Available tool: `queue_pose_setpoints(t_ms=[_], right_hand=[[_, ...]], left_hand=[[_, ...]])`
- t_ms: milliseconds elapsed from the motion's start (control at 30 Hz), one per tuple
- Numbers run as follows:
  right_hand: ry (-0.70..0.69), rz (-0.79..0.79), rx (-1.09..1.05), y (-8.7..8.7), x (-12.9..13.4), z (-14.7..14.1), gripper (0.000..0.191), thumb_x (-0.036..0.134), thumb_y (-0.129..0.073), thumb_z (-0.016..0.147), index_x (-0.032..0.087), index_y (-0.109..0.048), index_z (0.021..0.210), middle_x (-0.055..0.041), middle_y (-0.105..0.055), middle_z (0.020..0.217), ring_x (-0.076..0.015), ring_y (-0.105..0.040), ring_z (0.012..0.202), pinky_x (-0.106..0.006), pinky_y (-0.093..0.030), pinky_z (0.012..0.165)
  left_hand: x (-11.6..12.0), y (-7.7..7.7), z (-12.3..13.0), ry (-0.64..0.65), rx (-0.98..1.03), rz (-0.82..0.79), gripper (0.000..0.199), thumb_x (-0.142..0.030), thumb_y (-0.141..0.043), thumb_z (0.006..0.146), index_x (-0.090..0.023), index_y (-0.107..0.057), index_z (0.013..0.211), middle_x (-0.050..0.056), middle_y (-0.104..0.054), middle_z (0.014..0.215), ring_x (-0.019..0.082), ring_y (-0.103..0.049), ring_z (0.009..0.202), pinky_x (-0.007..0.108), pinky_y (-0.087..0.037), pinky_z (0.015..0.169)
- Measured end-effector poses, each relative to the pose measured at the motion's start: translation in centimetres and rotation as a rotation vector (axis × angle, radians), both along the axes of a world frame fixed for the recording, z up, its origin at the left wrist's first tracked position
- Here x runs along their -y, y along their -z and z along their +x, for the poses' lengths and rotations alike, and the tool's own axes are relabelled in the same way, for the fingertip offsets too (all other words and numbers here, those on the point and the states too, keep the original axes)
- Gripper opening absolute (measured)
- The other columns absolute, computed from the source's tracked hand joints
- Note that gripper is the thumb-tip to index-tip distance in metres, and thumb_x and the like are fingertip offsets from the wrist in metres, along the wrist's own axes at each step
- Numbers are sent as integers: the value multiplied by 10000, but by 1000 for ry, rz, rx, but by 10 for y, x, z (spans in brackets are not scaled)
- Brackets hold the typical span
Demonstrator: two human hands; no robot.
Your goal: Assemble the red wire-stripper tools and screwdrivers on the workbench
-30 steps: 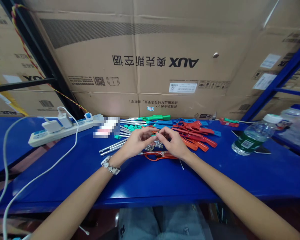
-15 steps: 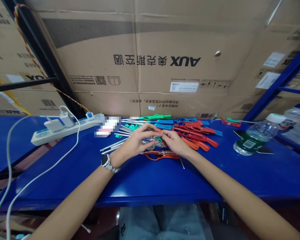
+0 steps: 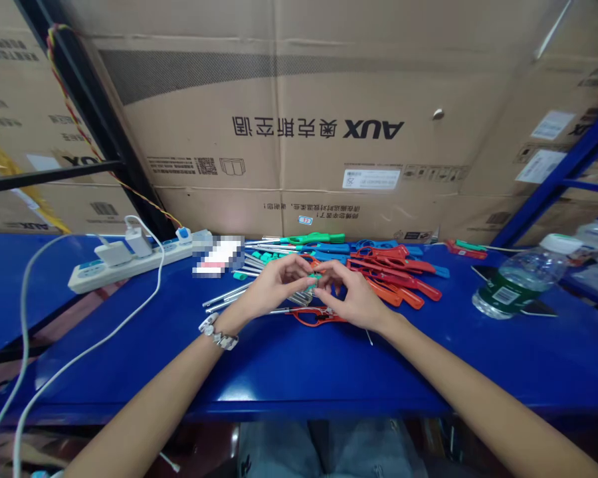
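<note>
My left hand (image 3: 272, 287) and my right hand (image 3: 357, 293) meet over a heap of lighter parts, fingertips closed on a small green plastic piece (image 3: 313, 284). Fingers partly cover it, so its exact shape is unclear. Just below them lies an orange-red stick lighter casing (image 3: 315, 320), with parts showing inside it and a metal tube pointing left. Loose metal tubes (image 3: 224, 299) lie left of the hands, and small green caps (image 3: 240, 275) are scattered among the tubes. Red lighter handles (image 3: 403, 277) are piled beyond my right hand. A green stick lighter (image 3: 315, 238) rests behind the heap.
On the left, a white power strip (image 3: 129, 263) holds plugs, and its white cable (image 3: 92, 336) crosses the table. A water bottle (image 3: 521, 282) leans at the right over a dark flat object (image 3: 541, 309). Cardboard boxes (image 3: 319, 79) stand behind the blue table (image 3: 299, 378).
My right hand has turned, and its thumb and fingers are spread wider around the green piece. The camera view has shifted slightly, moving the scene down and right.
</note>
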State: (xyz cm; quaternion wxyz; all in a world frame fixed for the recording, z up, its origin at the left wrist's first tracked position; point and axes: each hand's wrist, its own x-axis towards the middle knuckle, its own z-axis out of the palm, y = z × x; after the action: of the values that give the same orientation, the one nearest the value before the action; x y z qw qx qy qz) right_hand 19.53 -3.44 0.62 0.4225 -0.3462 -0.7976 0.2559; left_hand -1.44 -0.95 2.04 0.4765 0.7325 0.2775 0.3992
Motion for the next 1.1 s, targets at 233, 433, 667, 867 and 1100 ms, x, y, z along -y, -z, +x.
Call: queue_pose_setpoints(t_ms=[233,433,667,867,1100], right_hand=[[29,150,-30,4,-1,2,266,299,-706,902,237,-669,1157,-26,-737,969,-157,-649,762,-307,-517,705],[52,156,-55,3,-2,4,225,369,-735,890,218,-684,1048,-17,-722,880,-156,-648,745,-290,-512,668],[23,134,-81,2,2,-2,161,340,-594,980,213,-658,1055,-26,-720,878,-149,-655,739,-299,-525,680],[12,-16,-223,0,1,-5,162,334,-664,910,215,-714,1008,-42,-759,925,-177,-695,809,-351,-564,754],[8,-205,-306,-1,-3,-4,181,392,-736,847,211,-728,835,-8,-729,745,-154,-659,657,-339,-555,691]], left_hand=[[3,-2,-1,11,-67,-8,283,-395,-718,875,-147,-694,1009,65,-743,901,156,-699,812,300,-564,768],[9,-10,-8,70,-202,85,385,-378,-742,863,-168,-692,1181,77,-749,1054,164,-697,877,291,-567,776],[4,-6,-5,89,-261,99,372,-435,-552,987,-152,-669,775,26,-695,698,113,-643,652,240,-539,673],[2,-7,-6,58,-282,126,403,-456,-516,1002,-162,-653,764,26,-689,706,116,-637,664,246,-541,677],[4,-16,-17,-64,-307,473,223,-310,-671,926,-190,-710,1109,74,-729,1087,161,-671,903,292,-541,790]])
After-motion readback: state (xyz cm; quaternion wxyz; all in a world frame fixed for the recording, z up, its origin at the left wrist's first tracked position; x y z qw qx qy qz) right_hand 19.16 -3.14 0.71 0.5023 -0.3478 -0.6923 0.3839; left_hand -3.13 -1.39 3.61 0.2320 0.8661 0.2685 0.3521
